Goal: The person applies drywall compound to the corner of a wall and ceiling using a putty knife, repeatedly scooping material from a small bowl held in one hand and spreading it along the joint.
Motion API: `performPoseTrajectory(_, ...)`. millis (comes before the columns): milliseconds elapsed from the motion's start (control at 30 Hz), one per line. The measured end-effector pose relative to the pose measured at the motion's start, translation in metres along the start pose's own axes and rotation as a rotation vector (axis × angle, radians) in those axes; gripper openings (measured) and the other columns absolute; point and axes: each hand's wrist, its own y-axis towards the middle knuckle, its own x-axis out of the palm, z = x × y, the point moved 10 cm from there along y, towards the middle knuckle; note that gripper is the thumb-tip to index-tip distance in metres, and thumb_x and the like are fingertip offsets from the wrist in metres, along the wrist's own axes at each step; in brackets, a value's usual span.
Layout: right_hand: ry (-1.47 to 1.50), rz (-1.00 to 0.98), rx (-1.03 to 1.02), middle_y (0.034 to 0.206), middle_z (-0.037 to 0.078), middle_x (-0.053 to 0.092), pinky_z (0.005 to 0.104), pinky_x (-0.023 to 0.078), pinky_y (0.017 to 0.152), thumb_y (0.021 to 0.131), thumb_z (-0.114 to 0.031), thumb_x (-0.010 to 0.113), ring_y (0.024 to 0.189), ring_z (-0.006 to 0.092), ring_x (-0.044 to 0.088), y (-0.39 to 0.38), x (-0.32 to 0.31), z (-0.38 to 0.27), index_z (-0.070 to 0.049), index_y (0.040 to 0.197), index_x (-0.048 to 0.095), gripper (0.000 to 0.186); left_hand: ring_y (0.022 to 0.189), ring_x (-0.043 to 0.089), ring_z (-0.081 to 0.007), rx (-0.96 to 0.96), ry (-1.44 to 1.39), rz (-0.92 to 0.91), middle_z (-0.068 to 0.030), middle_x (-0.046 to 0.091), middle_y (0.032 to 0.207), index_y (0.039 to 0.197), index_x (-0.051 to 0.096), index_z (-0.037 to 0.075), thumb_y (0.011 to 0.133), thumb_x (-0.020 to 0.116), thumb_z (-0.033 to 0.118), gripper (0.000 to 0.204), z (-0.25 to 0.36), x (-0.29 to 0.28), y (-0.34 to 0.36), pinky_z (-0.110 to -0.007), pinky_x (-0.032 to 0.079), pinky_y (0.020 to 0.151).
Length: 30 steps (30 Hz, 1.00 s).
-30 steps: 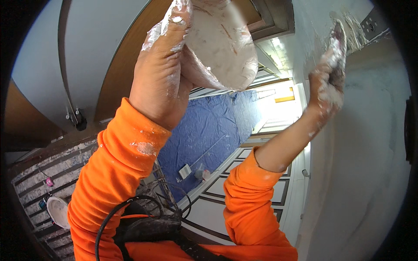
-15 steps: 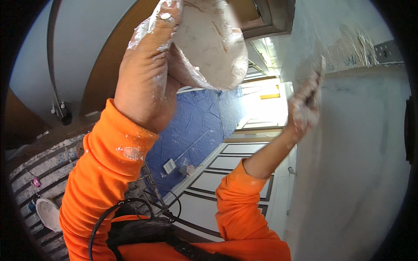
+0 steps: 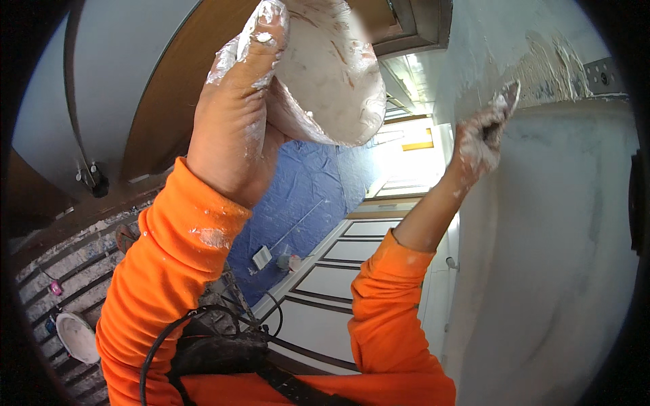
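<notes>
At the top, my left hand (image 3: 237, 122) grips a plaster-smeared bowl (image 3: 332, 74), its thumb over the rim and white paste coating the thumb. Pale plaster lines the tilted bowl, whose upper edge runs out of the picture. On the right, my right hand (image 3: 481, 139) is closed and caked in white paste, close to the wall. A thin, paste-covered tip sticks up from its fingers; whether that is a tool or a finger I cannot tell. Beside it lies a ridged patch of wet plaster (image 3: 548, 68) on the grey wall (image 3: 548, 223).
A perforated metal strip (image 3: 602, 76) sits at the patch's right end. Below spreads a blue sheet (image 3: 298, 203) bearing a white tray (image 3: 261, 257). At lower left a white bucket (image 3: 78, 336) stands on the slatted surface. A black cable (image 3: 152, 348) crosses my left sleeve.
My right hand has shifted right and slightly up along the wall, nearer the ridged plaster. My left hand and the bowl sit slightly lower in the picture.
</notes>
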Motion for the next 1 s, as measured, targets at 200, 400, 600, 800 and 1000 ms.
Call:
performPoseTrajectory(200, -0.057, 0.018, -0.050, 0.127, 0.029, 0.044, 0.0416, 0.050, 0.089, 0.092, -0.013, 0.035, 0.116, 0.0365, 0.049, -0.054, 0.029, -0.037, 0.011, 0.129, 0.032, 0.044, 0.098, 0.059, -0.0176, 0.035, 0.028, 0.007, -0.0064, 0.056, 0.114, 0.122, 0.047, 0.004, 0.091, 0.052, 0.038, 0.047, 0.002, -0.007, -0.001, -0.038, 0.052, 0.079)
performPoseTrajectory(400, -0.091, 0.019, 0.142, 0.123, 0.030, 0.047, 0.0425, 0.051, 0.086, 0.092, -0.011, 0.032, 0.112, 0.0369, 0.052, -0.013, -0.038, -0.031, 0.014, 0.122, 0.041, 0.040, 0.101, 0.057, -0.0178, 0.039, 0.030, 0.033, -0.0057, 0.056, 0.113, 0.124, 0.046, 0.005, 0.091, 0.051, 0.039, 0.047, -0.008, -0.014, -0.006, -0.039, 0.050, 0.081)
performPoseTrajectory(600, -0.081, 0.041, -0.082, 0.115, 0.028, 0.053, 0.0368, 0.055, 0.078, 0.086, -0.003, 0.035, 0.101, 0.0361, 0.059, 0.045, -0.037, -0.034, 0.015, 0.120, 0.042, 0.039, 0.100, 0.057, -0.0176, 0.003, 0.008, 0.038, -0.0049, 0.056, 0.111, 0.121, 0.049, 0.006, 0.091, 0.052, 0.038, 0.044, -0.022, -0.016, 0.006, -0.038, 0.050, 0.081)
performPoseTrajectory(800, -0.168, 0.011, -0.038, 0.117, 0.027, 0.052, 0.0339, 0.057, 0.072, 0.085, -0.002, 0.044, 0.098, 0.0333, 0.060, 0.019, -0.015, -0.060, 0.016, 0.127, 0.032, 0.047, 0.099, 0.057, -0.0164, -0.007, 0.005, 0.032, -0.0041, 0.056, 0.111, 0.120, 0.050, 0.007, 0.091, 0.053, 0.037, 0.042, -0.046, -0.013, 0.018, -0.037, 0.050, 0.080)
performPoseTrajectory(1000, -0.105, -0.150, 0.050, 0.116, 0.035, 0.049, 0.0401, 0.056, 0.078, 0.091, -0.013, 0.040, 0.102, 0.0374, 0.058, -0.035, 0.012, -0.058, 0.015, 0.126, 0.033, 0.045, 0.103, 0.056, -0.0197, -0.046, 0.007, 0.029, -0.0071, 0.054, 0.116, 0.124, 0.046, 0.006, 0.090, 0.051, 0.042, 0.050, -0.064, -0.003, 0.022, -0.040, 0.049, 0.082)
